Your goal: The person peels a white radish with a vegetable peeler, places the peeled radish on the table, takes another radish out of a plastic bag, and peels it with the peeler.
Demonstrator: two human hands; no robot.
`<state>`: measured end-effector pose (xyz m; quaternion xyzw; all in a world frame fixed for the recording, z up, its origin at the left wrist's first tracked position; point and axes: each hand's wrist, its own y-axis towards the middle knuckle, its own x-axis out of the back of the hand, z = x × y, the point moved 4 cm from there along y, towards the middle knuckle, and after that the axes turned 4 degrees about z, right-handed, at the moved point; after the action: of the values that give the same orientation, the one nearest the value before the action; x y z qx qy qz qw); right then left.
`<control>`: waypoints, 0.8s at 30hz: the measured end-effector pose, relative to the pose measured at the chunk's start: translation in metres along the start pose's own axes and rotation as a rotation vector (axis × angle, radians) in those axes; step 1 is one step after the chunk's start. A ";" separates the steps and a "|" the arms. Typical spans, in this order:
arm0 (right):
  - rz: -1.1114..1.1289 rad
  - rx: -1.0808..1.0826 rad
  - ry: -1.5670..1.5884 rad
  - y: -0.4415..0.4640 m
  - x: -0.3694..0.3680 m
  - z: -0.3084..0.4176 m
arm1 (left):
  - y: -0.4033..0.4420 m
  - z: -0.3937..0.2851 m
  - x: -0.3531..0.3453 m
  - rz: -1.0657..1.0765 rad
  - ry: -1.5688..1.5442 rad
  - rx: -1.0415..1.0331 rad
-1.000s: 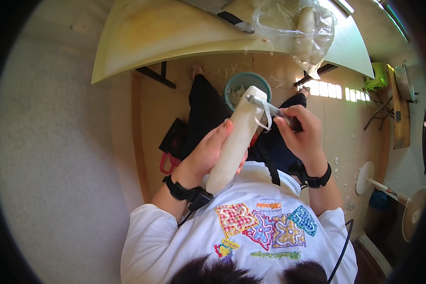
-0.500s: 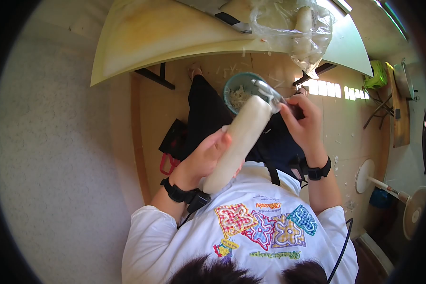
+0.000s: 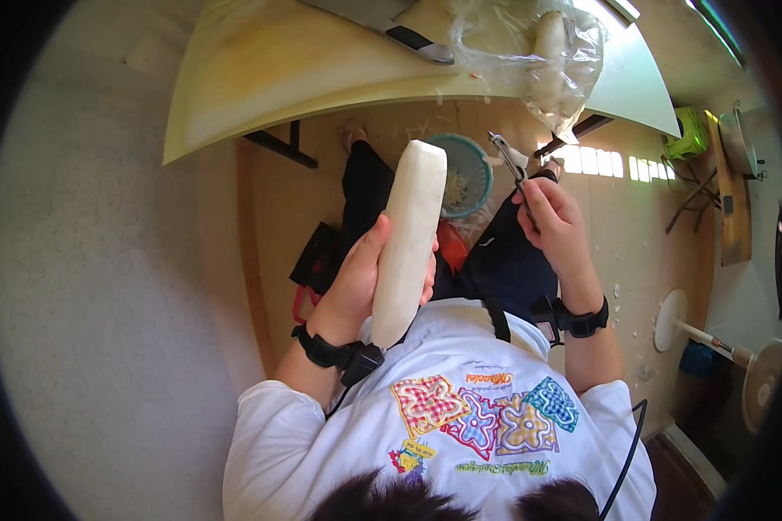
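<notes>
Radish (image 3: 410,239) is clamped in the left hand (image 3: 358,273); right hand (image 3: 558,224) clasps a peeler (image 3: 519,172).

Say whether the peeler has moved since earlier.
Yes, rightward in view: the peeler, earlier overlapping the bucket, now shows just right of its rim.

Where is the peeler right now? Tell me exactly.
In the head view, the peeler is right of centre, held in the right hand, apart from the long white vegetable; its tip appears just right of the teal basin.
</notes>
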<state>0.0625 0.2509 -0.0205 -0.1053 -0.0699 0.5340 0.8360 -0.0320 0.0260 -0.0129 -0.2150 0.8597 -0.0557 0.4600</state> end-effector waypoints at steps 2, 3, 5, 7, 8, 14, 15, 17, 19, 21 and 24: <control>0.040 -0.095 0.112 -0.003 -0.003 0.002 | 0.000 -0.002 -0.002 -0.004 0.091 -0.028; 0.053 -0.095 0.116 -0.005 -0.007 0.005 | 0.001 -0.002 -0.001 -0.005 0.091 -0.029; 0.069 -0.097 0.120 -0.009 -0.015 0.007 | 0.005 -0.001 -0.001 0.110 0.051 -0.055; 0.128 -0.088 0.135 -0.013 -0.022 0.011 | 0.008 0.002 0.000 0.097 0.071 -0.090; 0.127 -0.087 0.133 -0.015 -0.024 0.013 | 0.009 0.002 -0.001 0.093 0.082 -0.108; 0.413 -0.238 0.422 -0.028 -0.039 0.013 | 0.013 -0.007 -0.023 0.120 0.090 -0.142; 0.416 -0.273 0.453 -0.029 -0.040 0.012 | 0.013 -0.008 -0.025 0.129 0.084 -0.146; 0.426 -0.267 0.443 -0.031 -0.041 0.011 | 0.012 -0.003 -0.022 0.160 0.052 -0.127; 0.436 -0.264 0.432 -0.032 -0.040 0.010 | 0.013 -0.002 -0.019 0.226 0.028 -0.107; 0.514 -0.283 0.534 -0.033 -0.039 0.008 | 0.014 -0.001 -0.021 0.280 0.014 -0.095; 0.503 -0.252 0.480 -0.031 -0.038 0.009 | 0.013 -0.001 -0.024 0.256 -0.015 -0.098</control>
<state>0.0722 0.2047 -0.0041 -0.3434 0.0910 0.6701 0.6518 -0.0258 0.0470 0.0023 -0.1263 0.8783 0.0469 0.4587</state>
